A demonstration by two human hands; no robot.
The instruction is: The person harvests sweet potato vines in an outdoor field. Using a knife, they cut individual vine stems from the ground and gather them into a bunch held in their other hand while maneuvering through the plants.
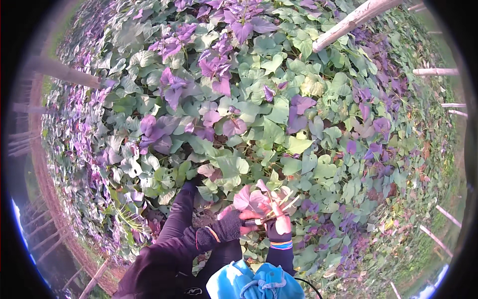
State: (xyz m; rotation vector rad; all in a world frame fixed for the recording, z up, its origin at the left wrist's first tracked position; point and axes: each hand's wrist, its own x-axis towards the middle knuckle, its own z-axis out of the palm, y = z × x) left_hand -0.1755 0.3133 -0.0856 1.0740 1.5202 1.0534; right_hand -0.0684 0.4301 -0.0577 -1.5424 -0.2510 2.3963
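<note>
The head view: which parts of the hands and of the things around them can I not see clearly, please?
All in the head view:
Right hand: some fingers are hidden by the leafy bunch.
Left hand: its palm is hidden behind its own back.
Dark trouser leg: its lower end is covered by leaves.
Blue cloth: cut off by the lower edge.
Poles at the left rim: too blurred to count.

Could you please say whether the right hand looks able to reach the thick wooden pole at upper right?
Probably not: dense vines lie between the wooden pole and the right hand, which holds leafy stems.
</note>
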